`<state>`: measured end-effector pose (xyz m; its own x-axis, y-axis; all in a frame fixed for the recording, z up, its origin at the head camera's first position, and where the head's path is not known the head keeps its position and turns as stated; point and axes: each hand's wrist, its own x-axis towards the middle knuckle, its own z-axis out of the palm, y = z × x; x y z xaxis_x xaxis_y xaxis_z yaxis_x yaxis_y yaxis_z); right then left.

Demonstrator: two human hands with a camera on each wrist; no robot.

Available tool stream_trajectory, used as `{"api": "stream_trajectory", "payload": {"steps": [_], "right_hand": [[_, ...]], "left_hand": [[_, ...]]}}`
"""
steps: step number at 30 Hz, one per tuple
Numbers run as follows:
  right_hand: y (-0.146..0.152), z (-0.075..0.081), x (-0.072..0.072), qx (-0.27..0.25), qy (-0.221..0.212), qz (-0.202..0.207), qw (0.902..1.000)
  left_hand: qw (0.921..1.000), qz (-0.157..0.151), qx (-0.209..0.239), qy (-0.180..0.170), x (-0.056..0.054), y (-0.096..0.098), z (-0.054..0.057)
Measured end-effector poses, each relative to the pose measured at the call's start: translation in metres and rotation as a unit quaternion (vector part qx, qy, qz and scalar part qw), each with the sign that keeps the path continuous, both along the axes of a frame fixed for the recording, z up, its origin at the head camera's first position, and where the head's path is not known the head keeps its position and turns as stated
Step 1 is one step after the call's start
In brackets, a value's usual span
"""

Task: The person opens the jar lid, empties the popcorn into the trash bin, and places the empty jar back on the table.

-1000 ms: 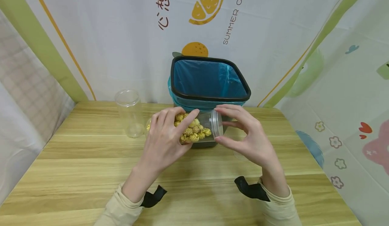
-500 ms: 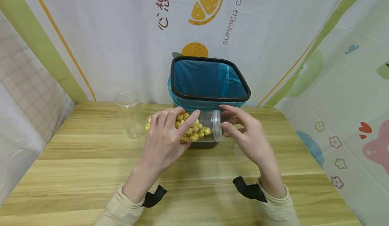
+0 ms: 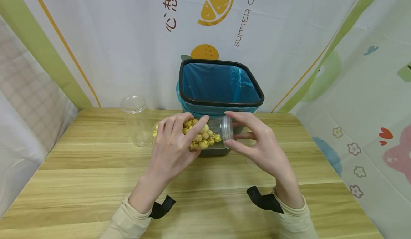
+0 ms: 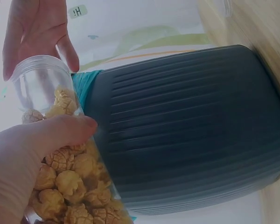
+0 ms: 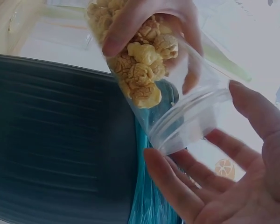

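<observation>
A clear plastic jar point(image 3: 216, 126) of yellow popcorn point(image 3: 203, 138) lies on its side in the air, close in front of the bin. My left hand point(image 3: 171, 142) grips its body from above; in the left wrist view, the thumb point(image 4: 65, 128) crosses the popcorn. At the jar's right end is a clear ridged lid point(image 3: 227, 128). The right hand point(image 3: 264, 146) spans this lid, thumb and fingertips at opposite sides of its edge. In the right wrist view, popcorn sits back from the lid point(image 5: 189, 121), leaving a gap inside that end.
Behind the hands stands a dark bin point(image 4: 186, 126) with a blue liner point(image 3: 221, 80) and black rim point(image 3: 221, 103). Another clear jar point(image 3: 136, 125) stands upright at the left. A clear disc point(image 3: 253, 164) lies on the wooden table point(image 3: 205, 199), partly behind the right hand. Curtains enclose the table.
The right fingers drew together beside the lid half a second ago, and now spread around its edge again. The left hand keeps its grip, with the jar nearly in place.
</observation>
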<state>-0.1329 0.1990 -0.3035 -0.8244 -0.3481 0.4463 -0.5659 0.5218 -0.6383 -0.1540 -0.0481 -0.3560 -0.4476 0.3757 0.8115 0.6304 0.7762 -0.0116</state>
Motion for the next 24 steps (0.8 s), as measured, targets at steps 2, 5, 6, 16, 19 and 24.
{"api": "stream_trajectory", "payload": {"steps": [2,5,6,16,19,24], "right_hand": [[0.0007,0.0005,-0.0001,-0.001,0.017,0.022,0.9996],[0.0015,0.0018,0.0001,-0.002,0.027,0.043,0.9987],[0.0016,0.0022,0.0002,-0.001,0.026,0.046,0.9986],[-0.0004,-0.0008,-0.0005,0.031,-0.019,-0.062,0.9974],[-0.0019,-0.0014,-0.0008,0.021,-0.039,-0.072,0.9964],[-0.0038,-0.0007,0.0000,0.016,-0.058,-0.069,0.9958]], "left_hand": [[1.0000,-0.006,0.005,0.001,-0.0010,-0.0007,-0.0008],[0.9999,-0.011,0.012,0.002,-0.0021,-0.0016,-0.0016],[0.9999,-0.010,0.012,0.001,-0.0023,-0.0018,-0.0018],[0.9999,-0.005,0.002,0.012,-0.0018,-0.0012,-0.0011],[0.9996,0.006,-0.014,0.022,-0.0010,-0.0005,-0.0004],[0.9989,0.017,-0.026,0.035,-0.0006,-0.0001,-0.0004]]}}
